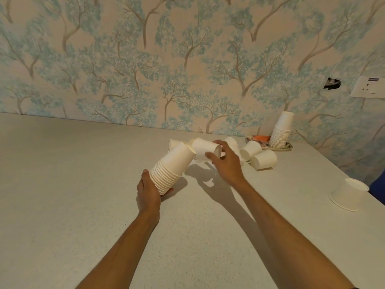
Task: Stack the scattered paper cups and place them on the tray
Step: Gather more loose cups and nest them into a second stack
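Observation:
My left hand grips the rim end of a tilted stack of white paper cups, its closed end pointing up and right. My right hand holds a single white cup on its side just above the top of that stack. Several loose cups lie on the table behind and to the right, among them one and another. A patterned tray at the back right carries a tall stack of upside-down cups.
One cup stands upside down near the table's right edge, next to a dark blue object. The grey table meets a tree-patterned wall at the back. A white socket plate is on the wall.

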`<action>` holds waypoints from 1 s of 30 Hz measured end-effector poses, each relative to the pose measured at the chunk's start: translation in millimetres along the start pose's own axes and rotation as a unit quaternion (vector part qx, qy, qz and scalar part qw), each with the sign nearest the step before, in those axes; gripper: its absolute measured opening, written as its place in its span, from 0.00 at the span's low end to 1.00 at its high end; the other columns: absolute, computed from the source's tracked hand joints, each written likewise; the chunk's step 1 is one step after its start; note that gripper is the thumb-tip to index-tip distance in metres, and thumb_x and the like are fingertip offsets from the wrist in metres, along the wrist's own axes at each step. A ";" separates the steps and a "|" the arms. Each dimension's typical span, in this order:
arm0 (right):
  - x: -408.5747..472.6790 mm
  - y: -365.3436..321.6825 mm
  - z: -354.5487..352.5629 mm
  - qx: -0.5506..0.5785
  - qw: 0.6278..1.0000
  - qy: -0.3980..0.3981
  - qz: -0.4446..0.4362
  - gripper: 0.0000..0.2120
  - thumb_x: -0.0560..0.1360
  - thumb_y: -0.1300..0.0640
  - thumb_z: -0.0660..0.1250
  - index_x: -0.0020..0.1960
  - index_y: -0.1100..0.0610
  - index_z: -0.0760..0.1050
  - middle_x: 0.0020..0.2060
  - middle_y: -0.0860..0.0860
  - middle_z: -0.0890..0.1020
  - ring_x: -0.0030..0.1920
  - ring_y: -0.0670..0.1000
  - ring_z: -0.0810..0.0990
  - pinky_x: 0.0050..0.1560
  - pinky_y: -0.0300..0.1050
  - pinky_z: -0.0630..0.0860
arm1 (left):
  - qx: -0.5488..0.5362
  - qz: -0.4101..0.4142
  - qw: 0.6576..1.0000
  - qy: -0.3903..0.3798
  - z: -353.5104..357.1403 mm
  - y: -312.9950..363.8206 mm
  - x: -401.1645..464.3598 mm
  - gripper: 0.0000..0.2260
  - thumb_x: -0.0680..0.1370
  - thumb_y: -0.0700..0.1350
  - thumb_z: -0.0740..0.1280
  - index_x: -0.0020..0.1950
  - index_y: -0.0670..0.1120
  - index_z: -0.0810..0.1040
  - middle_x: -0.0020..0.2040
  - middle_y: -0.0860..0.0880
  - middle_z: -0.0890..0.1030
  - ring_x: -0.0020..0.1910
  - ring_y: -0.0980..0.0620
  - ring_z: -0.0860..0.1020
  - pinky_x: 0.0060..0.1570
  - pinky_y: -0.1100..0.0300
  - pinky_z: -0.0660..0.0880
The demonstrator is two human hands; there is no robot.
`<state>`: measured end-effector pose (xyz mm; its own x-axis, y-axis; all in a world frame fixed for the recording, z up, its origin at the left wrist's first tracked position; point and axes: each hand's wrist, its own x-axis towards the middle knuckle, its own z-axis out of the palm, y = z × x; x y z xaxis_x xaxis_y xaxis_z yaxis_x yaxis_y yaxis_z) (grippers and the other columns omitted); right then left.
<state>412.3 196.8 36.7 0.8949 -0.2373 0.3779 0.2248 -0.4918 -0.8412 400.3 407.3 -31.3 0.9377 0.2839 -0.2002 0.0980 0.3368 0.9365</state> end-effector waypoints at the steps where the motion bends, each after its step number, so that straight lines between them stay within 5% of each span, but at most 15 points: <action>1: 1.6 -7.5 -11.5 0.052 0.998 -0.023 0.016 0.18 0.75 0.51 0.69 0.64 0.49 0.73 0.58 0.53 0.78 0.45 0.52 0.81 0.41 0.43 0.76 | 0.000 0.002 1.000 -0.001 0.5 -0.6 0.2 0.24 0.81 0.59 0.54 0.70 0.45 0.71 0.60 0.38 0.80 0.51 0.39 0.83 0.38 0.53 0.83; 4: 5.3 -22.9 -35.8 0.078 0.994 -0.081 0.006 0.20 0.71 0.48 0.65 0.62 0.49 0.74 0.55 0.53 0.78 0.40 0.49 0.78 0.37 0.39 0.71 | -0.007 -0.002 1.000 -0.001 1.5 -2.0 0.8 0.24 0.82 0.59 0.54 0.72 0.46 0.70 0.61 0.38 0.79 0.52 0.39 0.83 0.36 0.55 0.83; 7: 5.7 -32.1 -45.3 0.064 0.996 -0.059 -0.020 0.20 0.70 0.47 0.61 0.60 0.52 0.73 0.53 0.53 0.77 0.42 0.49 0.75 0.36 0.35 0.69 | -0.003 -0.002 1.000 0.002 1.0 -2.5 0.7 0.25 0.82 0.58 0.55 0.72 0.45 0.69 0.63 0.37 0.79 0.52 0.38 0.83 0.32 0.57 0.82; 12: 7.5 -47.7 -46.9 0.038 0.996 -0.063 -0.058 0.19 0.70 0.48 0.66 0.59 0.51 0.76 0.51 0.51 0.80 0.44 0.49 0.77 0.42 0.40 0.71 | -0.001 0.003 1.000 -0.003 2.8 -1.8 1.9 0.24 0.82 0.58 0.55 0.72 0.45 0.70 0.62 0.39 0.79 0.45 0.44 0.84 0.33 0.57 0.82; 15: -8.8 -46.9 -19.3 -0.009 0.987 -0.131 -0.087 0.22 0.74 0.49 0.71 0.66 0.53 0.76 0.57 0.50 0.80 0.47 0.44 0.78 0.49 0.41 0.72 | 0.009 0.007 1.000 -0.006 3.6 -2.3 1.8 0.25 0.80 0.60 0.55 0.71 0.46 0.71 0.62 0.39 0.79 0.47 0.43 0.84 0.40 0.51 0.83; 18: -20.6 -41.3 5.6 -0.010 0.971 -0.228 -0.075 0.27 0.77 0.41 0.64 0.74 0.47 0.66 0.68 0.47 0.74 0.60 0.46 0.75 0.62 0.45 0.71 | 0.008 0.001 1.000 -0.005 2.2 -2.6 2.7 0.25 0.80 0.60 0.55 0.72 0.46 0.69 0.62 0.40 0.79 0.49 0.41 0.84 0.38 0.52 0.84; 21: -3.3 -19.4 7.1 -0.124 0.986 -0.070 -0.089 0.27 0.79 0.37 0.57 0.72 0.50 0.69 0.63 0.49 0.78 0.60 0.50 0.76 0.63 0.51 0.71 | -0.006 -0.008 1.000 -0.006 0.8 -1.6 4.7 0.25 0.81 0.59 0.55 0.72 0.45 0.70 0.61 0.38 0.79 0.47 0.41 0.84 0.33 0.56 0.82; 23: 12.6 10.2 5.8 -0.363 0.924 0.059 -0.109 0.28 0.78 0.37 0.58 0.69 0.54 0.72 0.61 0.53 0.80 0.61 0.55 0.76 0.62 0.55 0.68 | 0.001 -0.004 1.000 -0.009 0.6 -2.2 4.9 0.24 0.81 0.58 0.54 0.71 0.45 0.71 0.60 0.39 0.80 0.47 0.41 0.84 0.33 0.56 0.82; 26: 22.1 51.6 8.3 -0.525 0.846 0.032 -0.090 0.33 0.72 0.36 0.66 0.67 0.57 0.72 0.61 0.57 0.79 0.65 0.59 0.73 0.68 0.59 0.61 | 0.002 -0.003 1.000 -0.004 1.9 -1.8 2.4 0.27 0.79 0.61 0.54 0.70 0.46 0.72 0.60 0.39 0.81 0.48 0.41 0.84 0.40 0.51 0.83; 30: 21.4 72.5 11.1 -0.531 0.841 0.018 -0.103 0.28 0.70 0.47 0.72 0.66 0.57 0.72 0.57 0.56 0.81 0.59 0.58 0.77 0.67 0.58 0.64 | 0.000 -0.007 1.000 -0.003 2.0 1.8 -0.7 0.28 0.78 0.62 0.55 0.71 0.46 0.71 0.60 0.39 0.81 0.48 0.41 0.84 0.46 0.46 0.83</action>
<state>452.0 165.3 -20.5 0.8624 -0.0725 0.5010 -0.1154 -0.9918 0.0552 400.4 406.0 -28.9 0.9385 0.2730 -0.2115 0.1115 0.3401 0.9337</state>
